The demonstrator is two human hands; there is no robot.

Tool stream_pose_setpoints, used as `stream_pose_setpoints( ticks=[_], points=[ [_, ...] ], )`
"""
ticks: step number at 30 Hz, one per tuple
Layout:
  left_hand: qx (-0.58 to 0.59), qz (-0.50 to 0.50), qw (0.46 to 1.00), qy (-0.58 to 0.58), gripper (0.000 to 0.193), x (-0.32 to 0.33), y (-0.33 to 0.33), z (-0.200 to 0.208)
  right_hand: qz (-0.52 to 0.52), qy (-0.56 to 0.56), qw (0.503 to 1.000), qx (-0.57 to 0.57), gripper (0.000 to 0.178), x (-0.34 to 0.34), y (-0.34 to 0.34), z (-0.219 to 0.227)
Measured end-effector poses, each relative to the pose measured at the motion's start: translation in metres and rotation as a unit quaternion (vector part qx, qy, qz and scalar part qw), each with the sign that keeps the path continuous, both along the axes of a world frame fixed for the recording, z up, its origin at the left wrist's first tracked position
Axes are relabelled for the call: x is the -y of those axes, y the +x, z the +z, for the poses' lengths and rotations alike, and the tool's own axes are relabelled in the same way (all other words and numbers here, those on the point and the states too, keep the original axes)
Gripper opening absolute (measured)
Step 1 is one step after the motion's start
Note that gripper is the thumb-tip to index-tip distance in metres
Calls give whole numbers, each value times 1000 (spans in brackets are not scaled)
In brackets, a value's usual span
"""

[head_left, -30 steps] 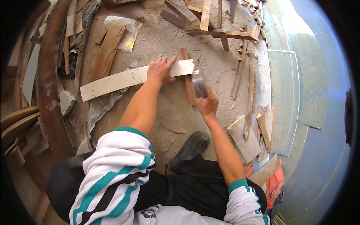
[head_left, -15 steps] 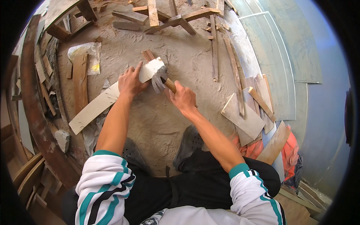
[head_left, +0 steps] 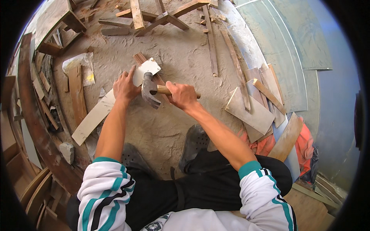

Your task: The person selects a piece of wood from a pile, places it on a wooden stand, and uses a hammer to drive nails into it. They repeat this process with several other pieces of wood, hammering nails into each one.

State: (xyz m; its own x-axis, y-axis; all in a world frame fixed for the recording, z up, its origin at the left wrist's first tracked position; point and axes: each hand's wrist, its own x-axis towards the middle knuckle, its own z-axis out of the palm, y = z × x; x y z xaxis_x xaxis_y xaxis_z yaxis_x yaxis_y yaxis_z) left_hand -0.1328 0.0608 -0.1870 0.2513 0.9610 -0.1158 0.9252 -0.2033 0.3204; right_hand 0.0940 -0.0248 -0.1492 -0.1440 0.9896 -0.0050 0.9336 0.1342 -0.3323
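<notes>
A claw hammer (head_left: pixel 149 91) with a wooden handle is in my right hand (head_left: pixel 183 95), fingers wrapped round the handle. Its grey head is over the upper end of a long white board (head_left: pixel 94 117), claw toward me. Whether the head touches the board I cannot tell. My left hand (head_left: pixel 126 86) grips that board near the same end, index finger stretched along it. Beneath the board, crossing it, lies a reddish-brown wood strip (head_left: pixel 139 57), partly hidden by the board and my right hand.
Dusty ground surrounds my dark shoes (head_left: pixel 192 144). Beyond lies a frame of crossed wooden pieces (head_left: pixel 163 18). To the left are a long dark beam (head_left: pixel 36 115) and a grey stone (head_left: pixel 67 152). Loose boards (head_left: pixel 250 111) and orange cloth (head_left: pixel 304 146) lie right.
The hammer has turned in my right hand, its handle now nearly level and its head further left over the board. My left hand keeps its hold; the whole view has shifted slightly.
</notes>
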Motion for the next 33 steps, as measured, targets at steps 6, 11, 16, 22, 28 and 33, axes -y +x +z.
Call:
stream_pose_setpoints(
  ticks=[6,11,16,22,28,33],
  points=[
    [-16,-11,1000,14,84,-4,1,-4,-38,0,999,-25,14,-11,0,15],
    [-1,-9,1000,19,83,-2,4,-1,14,23,999,21,25,-8,5,-4],
    [-7,-13,1000,25,83,-1,5,2,-41,-22,999,-20,24,-12,2,13],
    [-7,-10,1000,6,84,-3,6,2,-99,-113,987,-49,24,-6,0,3],
    [-7,-12,1000,4,85,-4,3,3,-174,-61,969,-164,33,-13,-2,24],
    [5,-5,1000,-7,86,-3,0,1,-183,12,945,-269,32,-35,-11,74]
  ],
)
